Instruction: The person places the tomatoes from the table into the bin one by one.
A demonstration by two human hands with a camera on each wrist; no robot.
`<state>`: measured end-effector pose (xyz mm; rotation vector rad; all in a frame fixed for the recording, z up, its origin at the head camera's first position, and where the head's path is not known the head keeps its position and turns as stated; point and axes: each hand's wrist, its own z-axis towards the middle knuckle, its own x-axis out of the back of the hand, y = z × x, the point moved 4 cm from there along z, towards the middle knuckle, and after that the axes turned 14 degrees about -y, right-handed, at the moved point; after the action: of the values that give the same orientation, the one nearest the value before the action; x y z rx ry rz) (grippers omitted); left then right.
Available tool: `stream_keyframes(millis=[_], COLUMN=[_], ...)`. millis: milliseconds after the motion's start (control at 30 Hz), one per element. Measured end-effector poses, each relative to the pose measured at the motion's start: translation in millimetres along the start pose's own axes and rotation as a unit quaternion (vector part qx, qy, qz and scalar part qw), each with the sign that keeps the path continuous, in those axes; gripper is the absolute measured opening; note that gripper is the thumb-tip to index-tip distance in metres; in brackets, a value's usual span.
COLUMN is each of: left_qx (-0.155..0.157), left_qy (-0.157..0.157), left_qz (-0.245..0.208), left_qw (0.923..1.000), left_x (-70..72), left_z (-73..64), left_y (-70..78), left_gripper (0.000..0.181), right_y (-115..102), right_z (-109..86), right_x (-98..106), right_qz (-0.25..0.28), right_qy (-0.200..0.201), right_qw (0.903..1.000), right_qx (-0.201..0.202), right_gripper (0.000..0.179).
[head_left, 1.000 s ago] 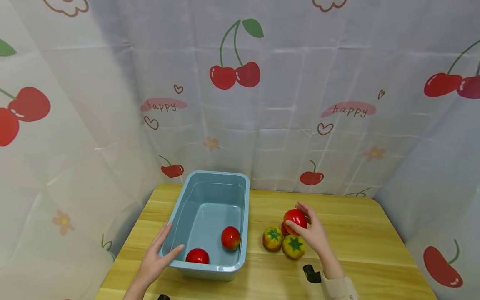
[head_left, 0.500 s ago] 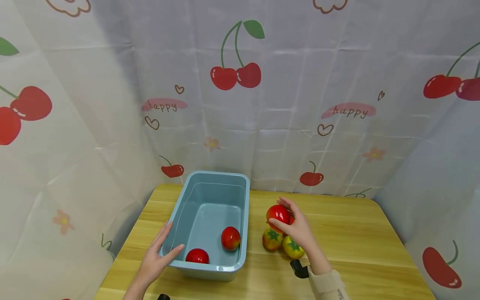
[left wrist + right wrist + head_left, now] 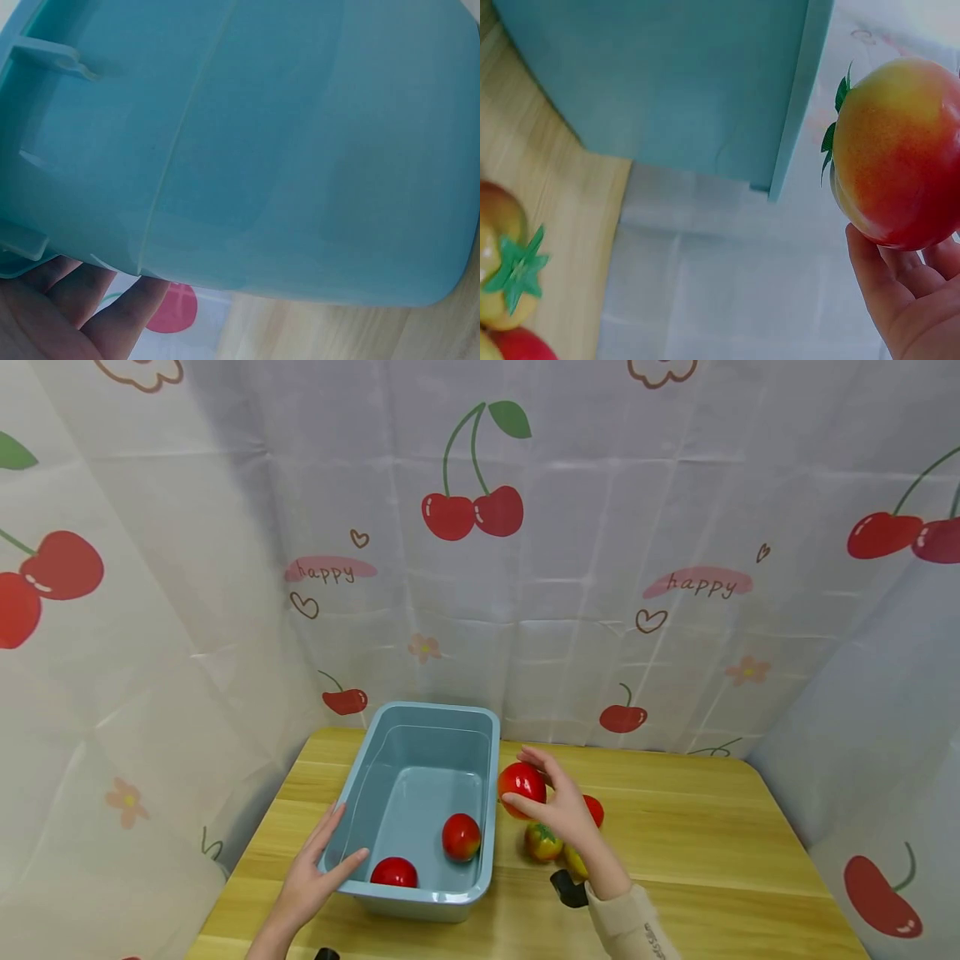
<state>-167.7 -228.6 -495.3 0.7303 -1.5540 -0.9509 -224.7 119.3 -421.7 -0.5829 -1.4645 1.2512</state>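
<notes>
My right hand [image 3: 561, 810] holds a red tomato [image 3: 522, 788] between thumb and fingers, beside the right rim of a blue-grey plastic bin [image 3: 491, 793]. The right wrist view shows this tomato [image 3: 900, 150] tilted, its green leafy top toward the bin and its skin yellow to red. My left hand [image 3: 309, 870] lies spread at the bin's near left corner, touching it. Its fingers [image 3: 124, 311] show against the bin's outer side in the left wrist view. Two red tomatoes lie inside the bin, one at the right wall [image 3: 461, 837] and one at the near wall [image 3: 394, 872], partly hidden by the rim.
Right of the bin on the wooden table [image 3: 697, 835] sit a yellow-green tomato [image 3: 542, 842], another yellow one [image 3: 576, 863] and a red one [image 3: 593, 810], partly covered by my right hand and forearm. A cherry-printed curtain [image 3: 570, 635] encloses the table behind and at the sides.
My right hand has carried the red tomato leftward from above the cluster to the bin's right rim. My left hand and the bin have stayed in place.
</notes>
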Motion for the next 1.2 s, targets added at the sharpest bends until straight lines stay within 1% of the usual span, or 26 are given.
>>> stream_keyframes(millis=[167, 300, 500, 767, 967, 1100, 1200], left_qx=[0.0, -0.004, -0.007, 0.0, 0.006, 0.009, 0.006], left_qy=[0.001, 0.001, 0.002, 0.003, 0.002, 0.0, -0.002], left_qz=[0.003, 0.0, -0.005, -0.004, 0.001, 0.001, -0.004], left_qw=[1.0, 1.0, 1.0, 1.0, 1.0, 1.0, 1.0], left_x=[0.5, 0.5, 0.1, -0.4, -0.5, -0.6, -0.8], left_z=[0.6, 0.9, 0.9, 0.9, 1.0, 1.2, 1.8], left_y=[-0.4, -0.6, -0.6, -1.2, -0.9, -0.8, -1.1], left_gripper=[0.079, 0.078, 0.078, 0.079, 0.079, 0.08, 0.079], right_y=[9.5, 9.4, 3.3, -1.6, -3.3, 0.3, 4.8], right_z=[10.2, 14.1, 15.4, 16.0, 15.0, 14.4, 13.4], right_x=[-11.0, -20.6, -34.6, -51.9, -57.8, -57.6, -55.8], right_qz=[0.0, 0.007, 0.019, 0.037, 0.011, 0.005, 0.006], right_qy=[-0.008, -0.022, -0.051, -0.097, -0.111, -0.111, -0.105], right_qw=[0.9998, 0.9991, 0.9981, 0.9942, 0.9926, 0.9921, 0.9927], right_qx=[0.02, 0.036, 0.029, 0.03, 0.047, 0.059, 0.058], right_gripper=[0.067, 0.068, 0.068, 0.068, 0.068, 0.067, 0.064])
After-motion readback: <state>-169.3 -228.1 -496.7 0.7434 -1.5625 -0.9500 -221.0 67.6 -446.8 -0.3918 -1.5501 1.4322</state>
